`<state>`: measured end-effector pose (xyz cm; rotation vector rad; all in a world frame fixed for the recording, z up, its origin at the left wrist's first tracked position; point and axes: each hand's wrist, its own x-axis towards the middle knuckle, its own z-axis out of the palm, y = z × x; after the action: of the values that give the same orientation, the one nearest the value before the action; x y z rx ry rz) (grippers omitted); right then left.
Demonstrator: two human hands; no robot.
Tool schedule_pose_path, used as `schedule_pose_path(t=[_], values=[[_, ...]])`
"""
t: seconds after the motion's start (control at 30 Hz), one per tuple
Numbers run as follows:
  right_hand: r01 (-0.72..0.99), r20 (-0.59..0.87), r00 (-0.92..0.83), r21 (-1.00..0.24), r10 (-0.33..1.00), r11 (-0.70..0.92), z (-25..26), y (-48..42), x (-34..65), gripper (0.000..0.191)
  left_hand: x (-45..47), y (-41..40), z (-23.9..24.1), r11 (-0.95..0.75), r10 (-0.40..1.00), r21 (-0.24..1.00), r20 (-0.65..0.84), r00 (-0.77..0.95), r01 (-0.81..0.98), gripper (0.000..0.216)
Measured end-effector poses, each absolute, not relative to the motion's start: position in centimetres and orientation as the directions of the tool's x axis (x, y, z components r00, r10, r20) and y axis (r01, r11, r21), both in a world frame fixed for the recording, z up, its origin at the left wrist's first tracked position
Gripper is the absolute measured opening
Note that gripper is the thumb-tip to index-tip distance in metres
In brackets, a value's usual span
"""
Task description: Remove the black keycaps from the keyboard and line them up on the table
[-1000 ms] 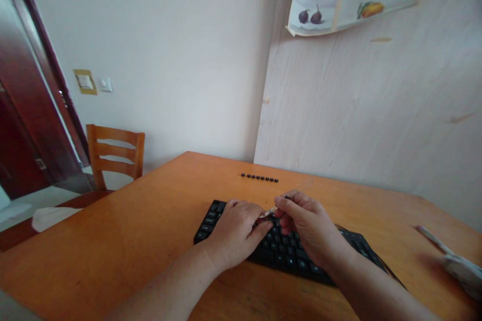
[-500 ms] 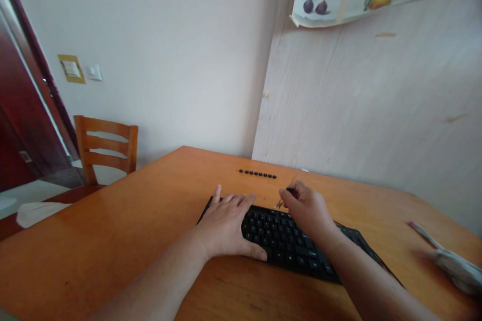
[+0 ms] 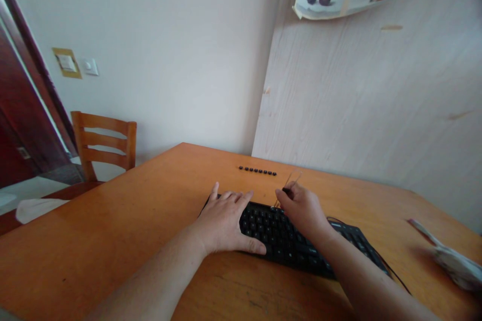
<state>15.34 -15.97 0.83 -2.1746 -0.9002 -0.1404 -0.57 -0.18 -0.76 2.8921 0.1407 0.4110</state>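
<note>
A black keyboard (image 3: 259, 230) lies on the wooden table, partly covered by both hands. Across its left part rests my left hand (image 3: 226, 223), open, fingers spread and thumb along the near edge. Pinched in my right hand (image 3: 303, 208) is a wire keycap puller (image 3: 286, 189) with a dark grip. Its wire ends reach down to the keyboard's top row; the hand partly hides them, and I cannot tell whether they grip a key. Behind the keyboard, several black keycaps (image 3: 258, 170) sit in a row.
A dark cable (image 3: 391, 273) runs along the keyboard's right side. On the table (image 3: 150, 220) at far right lies a brush-like object (image 3: 452, 261), blurred. A wooden chair (image 3: 103, 140) stands beyond the left edge. Walls close off the back.
My right hand has brought the puller slightly left and down, so its wire ends now meet the top row of keys. My left hand stays spread on the keyboard. The view has shifted slightly.
</note>
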Motion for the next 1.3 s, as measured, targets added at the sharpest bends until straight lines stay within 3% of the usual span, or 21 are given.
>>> schedule_pose_path(t=[0.8,1.3], values=[[0.725,0.400,0.685,-0.457,0.609,-0.515,-0.1,-15.3,14.5,0.019,-0.5,-0.2,-1.1,-0.969,0.145,0.233,0.278,0.949,0.080,0.115],[0.711,0.333,0.684,-0.504,0.650,-0.490,-0.4,-15.1,14.8,0.023,-0.7,-0.3,-1.0,-0.974,0.121,0.218,0.258,0.959,0.064,0.115]])
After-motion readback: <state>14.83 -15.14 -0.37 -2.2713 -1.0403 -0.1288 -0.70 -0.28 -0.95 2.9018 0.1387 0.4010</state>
